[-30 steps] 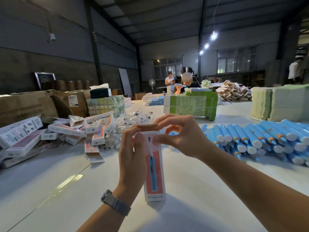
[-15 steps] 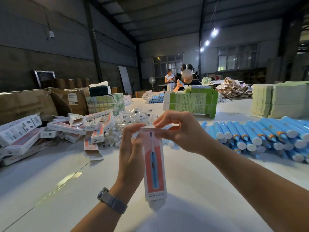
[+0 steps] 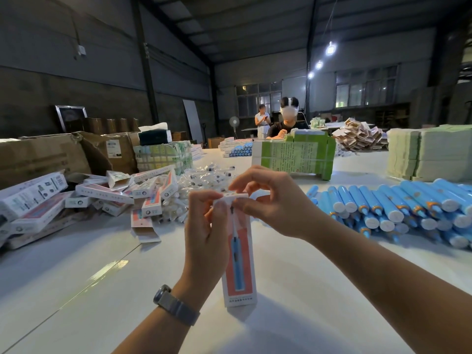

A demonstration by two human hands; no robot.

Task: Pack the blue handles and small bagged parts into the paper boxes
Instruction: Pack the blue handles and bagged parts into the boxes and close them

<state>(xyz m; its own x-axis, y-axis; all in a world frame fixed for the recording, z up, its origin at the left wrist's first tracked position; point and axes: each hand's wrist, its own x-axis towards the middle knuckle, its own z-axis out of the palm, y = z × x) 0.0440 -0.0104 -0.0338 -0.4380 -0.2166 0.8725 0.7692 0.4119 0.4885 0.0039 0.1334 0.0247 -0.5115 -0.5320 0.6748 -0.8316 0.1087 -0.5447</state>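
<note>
Upright box (image 3: 240, 267) on table (image 3: 306, 290): left hand (image 3: 204, 241) grips side, right hand (image 3: 275, 208) pinches top flap. Handles (image 3: 398, 208) at 2 o'clock.

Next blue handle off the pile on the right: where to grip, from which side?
Probably from above, pinching the barrel mid-length across its width. The blue handles lie flat, packed side by side, white end caps toward the camera, so only the top row's upper surfaces are exposed. Take a top one nearest the right hand; the left hand holds the upright paper box.

Bare forearms, sleeveless in view; grey-banded wristwatch (image 3: 176, 306) on the left wrist.
</note>
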